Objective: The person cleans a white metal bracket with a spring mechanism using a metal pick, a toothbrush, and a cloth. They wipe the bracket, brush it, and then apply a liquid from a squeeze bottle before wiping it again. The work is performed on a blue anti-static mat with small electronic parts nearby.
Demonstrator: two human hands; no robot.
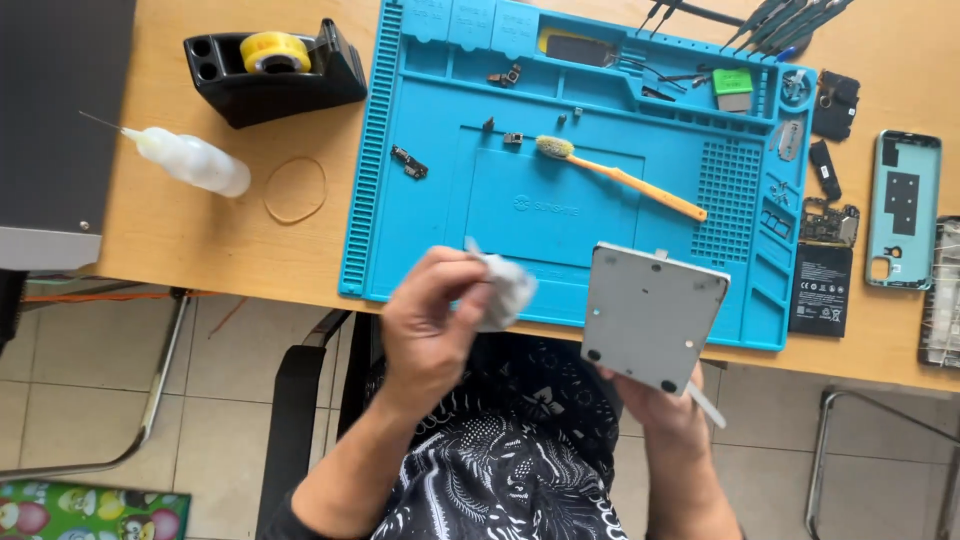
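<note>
Grey square metal device (652,317), flat and boxy with small rubber feet, held up over the lap at the near edge of the wooden table (170,230). Underside turned toward the camera, tilted, upper edge leaning over the blue silicone work mat (420,210); no real long axis, near enough square. Right hand (665,405) gripping it from below, fingers closed around the lower corner. Left hand (430,330) raised just beside it, fingers pinched tight on a crumpled white wipe (507,287), not touching the device. Wiping looks barely under way, judging by that gap. Orange-handled toothbrush (620,175) lying on the mat; black tape dispenser (272,72) and clear squeeze bottle (190,160) well off to the left.
</note>
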